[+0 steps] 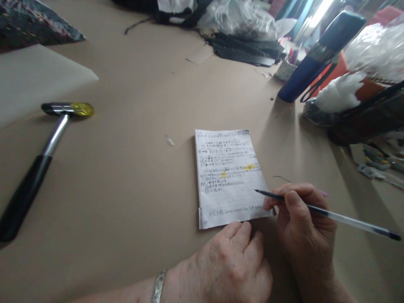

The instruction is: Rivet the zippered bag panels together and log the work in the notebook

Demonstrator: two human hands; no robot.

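A small pad of lined paper (227, 202) covered in handwriting, with a few yellow highlighted spots, lies on the table. My right hand (304, 219) grips a clear pen with a dark tip (344, 217); the tip points left, over the right part of the page. My left hand (235, 261), with a silver bracelet (158, 287) at its wrist, rests just below the pad's lower edge. Its fingers are curled, and whatever they hold, if anything, is hidden beneath them.
On the left lies a hammer (58, 132) with a black handle and yellow tip, beside a white sheet (38, 80). A blue umbrella-like cylinder (306, 69), plastic bags (243, 17), black pieces (246, 48) and a pen cup (285, 69) crowd the back and right of the table (126, 168).
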